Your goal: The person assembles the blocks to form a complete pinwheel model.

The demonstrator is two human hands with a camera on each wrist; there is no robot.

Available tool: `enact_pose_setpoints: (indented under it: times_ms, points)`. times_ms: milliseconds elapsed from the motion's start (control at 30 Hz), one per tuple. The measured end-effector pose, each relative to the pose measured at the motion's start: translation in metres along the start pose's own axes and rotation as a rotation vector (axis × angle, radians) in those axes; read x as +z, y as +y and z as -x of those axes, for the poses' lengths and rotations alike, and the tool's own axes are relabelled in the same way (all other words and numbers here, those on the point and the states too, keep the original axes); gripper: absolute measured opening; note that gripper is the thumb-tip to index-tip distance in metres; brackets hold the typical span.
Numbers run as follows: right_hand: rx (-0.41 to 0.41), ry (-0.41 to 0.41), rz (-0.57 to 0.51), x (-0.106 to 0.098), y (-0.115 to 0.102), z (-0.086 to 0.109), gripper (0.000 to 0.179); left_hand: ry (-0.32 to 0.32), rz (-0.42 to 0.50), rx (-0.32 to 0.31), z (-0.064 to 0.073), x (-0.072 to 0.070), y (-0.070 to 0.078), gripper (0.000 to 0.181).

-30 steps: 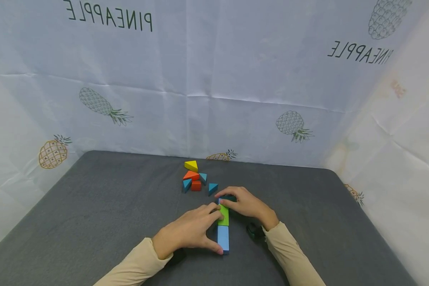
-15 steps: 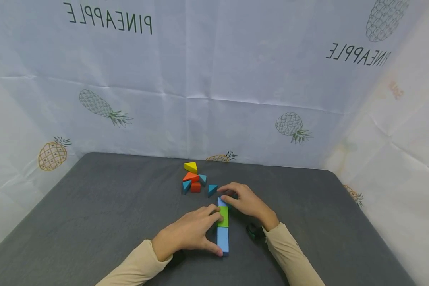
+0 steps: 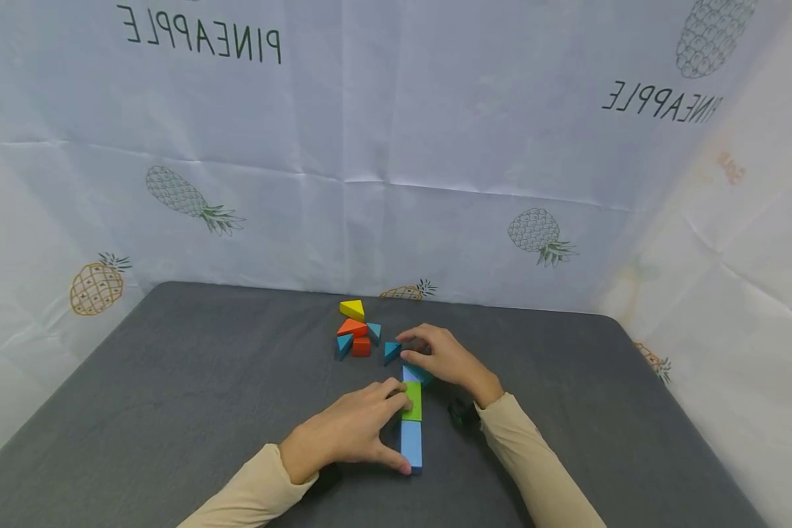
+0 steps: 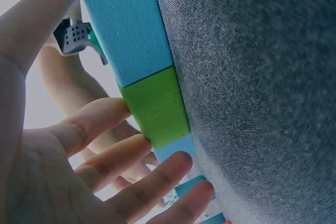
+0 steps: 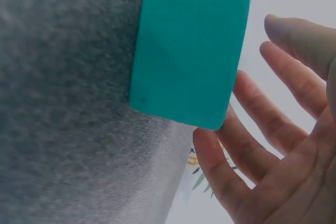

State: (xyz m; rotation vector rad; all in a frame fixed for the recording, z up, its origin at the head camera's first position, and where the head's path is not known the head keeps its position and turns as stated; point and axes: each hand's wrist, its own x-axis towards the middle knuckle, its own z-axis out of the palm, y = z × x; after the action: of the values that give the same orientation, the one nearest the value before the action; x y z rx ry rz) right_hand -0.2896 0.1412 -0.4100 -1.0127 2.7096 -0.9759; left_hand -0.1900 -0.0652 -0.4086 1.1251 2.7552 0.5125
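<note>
A row of blocks runs away from me on the grey tabletop. Nearest is a light blue rectangular block (image 3: 411, 444), then a green block (image 3: 413, 400), then a blue triangular block (image 3: 410, 374) whose teal face (image 5: 189, 51) fills much of the right wrist view. My left hand (image 3: 350, 425) rests along the row's left side. Its thumb touches the near end of the light blue block, and fingertips meet the green block's side. My right hand (image 3: 449, 359) hovers over the far end, fingers spread and holding nothing, its fingertips close to a lone blue triangular block (image 3: 392, 352).
Farther back lies a cluster: a yellow triangular block (image 3: 353, 309), a red triangular block (image 3: 352, 327), a small red block (image 3: 361, 347) and two blue triangular blocks (image 3: 345, 344). A pineapple-print cloth (image 3: 435, 147) hangs behind the table (image 3: 171, 381).
My right hand has lifted off the blue triangular block at the row's far end and shifted forward, toward the lone blue triangular block. My left hand stays in place.
</note>
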Motion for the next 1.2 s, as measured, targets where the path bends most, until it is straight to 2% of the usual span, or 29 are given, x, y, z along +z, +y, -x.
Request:
enact_pose_setpoints:
  times_ms: [267,500,900,1200]
  points:
    - [0.01,-0.055,0.031,-0.002,-0.002,-0.011,0.034,-0.006,0.001,-0.002,0.0,-0.002,0.001,0.072]
    - [0.06,-0.089,0.074,0.001,-0.006,-0.018,0.034,0.003,-0.003,0.005,0.0,-0.001,0.001,0.072]
    - [0.125,-0.078,0.107,0.01,-0.013,-0.026,0.035,0.012,-0.014,0.008,0.001,0.0,0.001,0.071]
    - [0.107,-0.067,0.108,0.013,-0.015,-0.028,0.035,0.002,-0.008,0.007,0.0,0.0,0.0,0.072]
